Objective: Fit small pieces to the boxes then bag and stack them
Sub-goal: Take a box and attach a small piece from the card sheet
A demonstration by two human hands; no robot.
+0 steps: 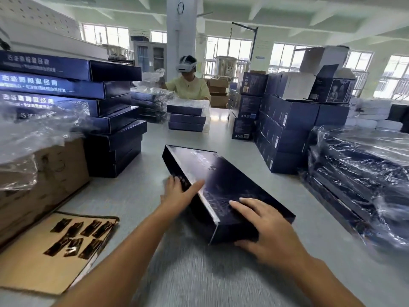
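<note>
A long, flat dark blue box [223,185] lies in the middle of the frame on the grey desk [132,196]. Its long side runs from the upper left, far away, down to the lower right, close by. Its big flat top faces up. There is pale writing on the top, but it is too blurry to read.

The left hand [179,193] holds the box's left long edge, with the thumb lying over the top and the fingers against the side wall. The right hand [265,224] holds the near end, with its fingers spread flat on the top and the thumb on the end wall.

At the lower left of the frame, small dark pieces [73,238] lie in rows on a brown cardboard sheet [33,269]. At the upper left stands a stack of blue boxes [66,85] with white Chinese writing that looks flipped, so I cannot read it. Clear plastic bags [33,129] lie over a brown carton [55,173]. At the right is a pile of bagged boxes [358,169]. Another person [188,87] sits at the far end.
</note>
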